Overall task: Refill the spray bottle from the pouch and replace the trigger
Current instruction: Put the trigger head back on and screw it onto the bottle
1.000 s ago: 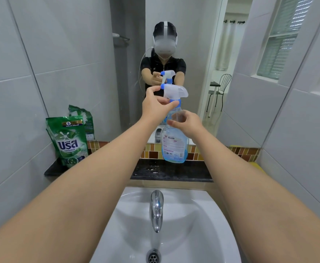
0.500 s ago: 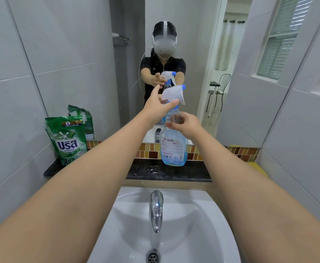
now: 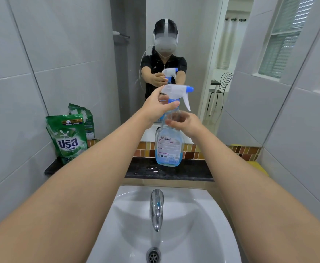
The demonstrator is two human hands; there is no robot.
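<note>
**Q:** Since the pouch [image 3: 68, 137] was sitting unopened-looking on the ledge [image 3: 174, 172], how far had you got?

**A:** Barely started tbh. The spray bottle [image 3: 168, 147] stood on the ledge with only a bit of blue liquid at the bottom. My right hand [image 3: 185, 123] gripped its neck, my left hand [image 3: 158, 107] pinched the trigger collar [image 3: 172, 101]. Pouring and refitting were all left.

Both arms are extended forward; the left hand [image 3: 156, 107] and right hand [image 3: 186, 123] are closed in grips.

Green pouch [image 3: 68, 138]; blue-tipped white trigger [image 3: 176, 92].
</note>
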